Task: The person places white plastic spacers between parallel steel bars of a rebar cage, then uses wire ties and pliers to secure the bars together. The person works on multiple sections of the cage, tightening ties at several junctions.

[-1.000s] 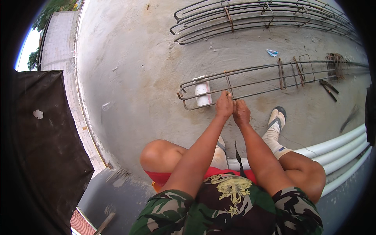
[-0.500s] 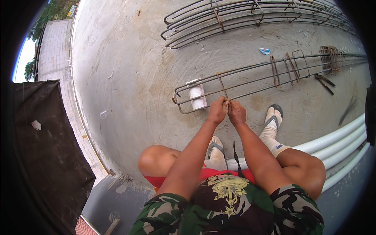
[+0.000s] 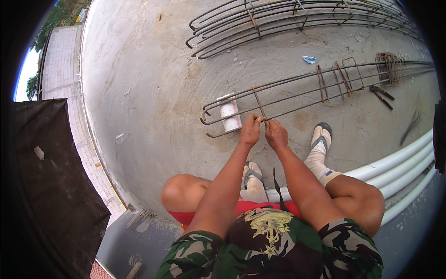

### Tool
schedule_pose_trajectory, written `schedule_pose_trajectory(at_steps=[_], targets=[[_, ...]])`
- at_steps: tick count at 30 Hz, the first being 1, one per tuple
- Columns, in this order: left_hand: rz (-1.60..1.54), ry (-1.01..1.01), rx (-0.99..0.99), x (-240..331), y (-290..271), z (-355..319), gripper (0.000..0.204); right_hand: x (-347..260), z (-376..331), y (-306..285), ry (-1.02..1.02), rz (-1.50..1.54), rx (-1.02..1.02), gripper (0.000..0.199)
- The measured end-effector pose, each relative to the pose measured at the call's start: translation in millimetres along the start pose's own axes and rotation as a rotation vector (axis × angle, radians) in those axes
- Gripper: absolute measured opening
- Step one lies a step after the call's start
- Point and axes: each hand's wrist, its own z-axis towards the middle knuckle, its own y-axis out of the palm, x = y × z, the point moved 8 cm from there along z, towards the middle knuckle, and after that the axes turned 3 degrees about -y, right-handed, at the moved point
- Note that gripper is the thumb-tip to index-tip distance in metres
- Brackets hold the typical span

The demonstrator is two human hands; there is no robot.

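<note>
A long rebar cage (image 3: 297, 98) with hooked bar ends at its left lies in front of me, a square stirrup (image 3: 258, 100) crossing its bars near that end. My left hand (image 3: 251, 130) is closed, fingertips pinching the nearest bar beside the stirrup's lower corner. Just right of it, my right hand (image 3: 277, 134) is closed on the same bar, thumb and fingers pressed together. Whether a tie wire is between the fingertips is too small to tell. Under the hooked end sits a white block with a pinkish edge (image 3: 230, 115).
Several loose stirrups (image 3: 389, 68) hang on the cage's far right. Pliers-like cutters (image 3: 383, 96) lie on the concrete nearby. More rebar cages (image 3: 278, 23) lie beyond, near a blue-white wrapper (image 3: 309, 59). White pipes (image 3: 395, 160) run at right; a dark sheet (image 3: 51, 167) hangs at left.
The nearest bar's hooked end has turned and now lies lower, apart from the other hooks. My hands have separated slightly along the bar. The whole view has shifted a little.
</note>
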Motion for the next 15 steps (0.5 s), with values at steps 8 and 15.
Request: schedule_pose_trajectory(at_steps=[8, 15], targets=[[0.392, 0.430, 0.029, 30, 0, -17, 0.017, -1, 20, -1, 0.023, 0.088, -0.082, 0.029], [0.595, 0.425, 0.163, 31, 2, -18, 0.023, 1, 23, -2, 0.025, 0.061, -0.130, 0.030]])
